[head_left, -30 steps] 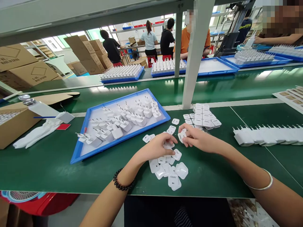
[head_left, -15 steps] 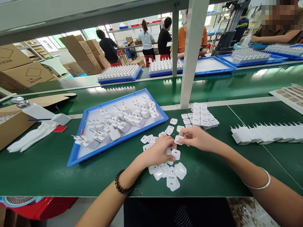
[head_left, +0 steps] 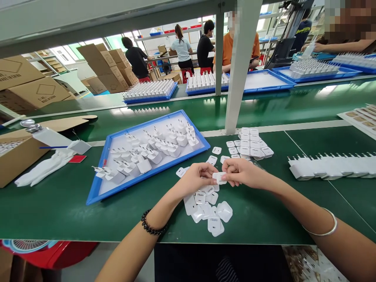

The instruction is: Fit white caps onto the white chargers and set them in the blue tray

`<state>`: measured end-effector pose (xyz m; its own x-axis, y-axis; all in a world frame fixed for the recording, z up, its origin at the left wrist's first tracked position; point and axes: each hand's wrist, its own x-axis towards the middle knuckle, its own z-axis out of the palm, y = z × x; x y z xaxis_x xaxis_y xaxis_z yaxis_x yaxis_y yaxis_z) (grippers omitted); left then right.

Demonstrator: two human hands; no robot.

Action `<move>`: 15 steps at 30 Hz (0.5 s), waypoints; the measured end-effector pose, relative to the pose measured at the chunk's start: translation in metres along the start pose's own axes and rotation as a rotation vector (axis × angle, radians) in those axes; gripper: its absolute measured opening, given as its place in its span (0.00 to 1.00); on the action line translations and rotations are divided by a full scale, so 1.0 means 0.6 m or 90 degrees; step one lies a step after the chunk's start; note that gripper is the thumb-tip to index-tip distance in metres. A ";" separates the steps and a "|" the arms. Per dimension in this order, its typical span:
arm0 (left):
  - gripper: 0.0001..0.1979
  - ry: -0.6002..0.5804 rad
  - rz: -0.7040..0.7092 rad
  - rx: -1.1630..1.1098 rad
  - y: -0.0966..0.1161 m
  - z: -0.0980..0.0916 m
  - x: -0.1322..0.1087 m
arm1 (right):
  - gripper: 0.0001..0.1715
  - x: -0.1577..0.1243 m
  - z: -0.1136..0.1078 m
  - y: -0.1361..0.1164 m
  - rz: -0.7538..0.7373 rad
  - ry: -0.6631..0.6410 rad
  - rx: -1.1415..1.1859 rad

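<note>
Lower left: passage allowed over flat green tabletop [head_left: 58, 215] | centre left: barred by blue-rimmed rectangular tray [head_left: 94, 194] | below centre: obstructed by loose white square plastic caps [head_left: 207, 212]

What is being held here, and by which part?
A white square cover: the right hand pinches its right edge, the left hand touches its left edge.
</note>
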<state>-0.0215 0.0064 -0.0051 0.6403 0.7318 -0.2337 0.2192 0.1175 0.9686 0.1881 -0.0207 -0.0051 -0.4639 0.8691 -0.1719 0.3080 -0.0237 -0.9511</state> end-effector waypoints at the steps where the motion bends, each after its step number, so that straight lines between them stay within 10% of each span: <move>1: 0.12 -0.010 -0.012 -0.026 0.002 -0.001 -0.001 | 0.15 0.001 0.001 0.001 -0.003 -0.003 0.009; 15: 0.15 -0.061 -0.065 -0.207 0.010 -0.012 -0.002 | 0.15 -0.004 -0.011 -0.016 -0.017 -0.056 0.092</move>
<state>-0.0263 0.0107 0.0014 0.6967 0.6406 -0.3227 0.0499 0.4055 0.9127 0.1919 -0.0190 0.0062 -0.5426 0.8242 -0.1621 0.1748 -0.0780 -0.9815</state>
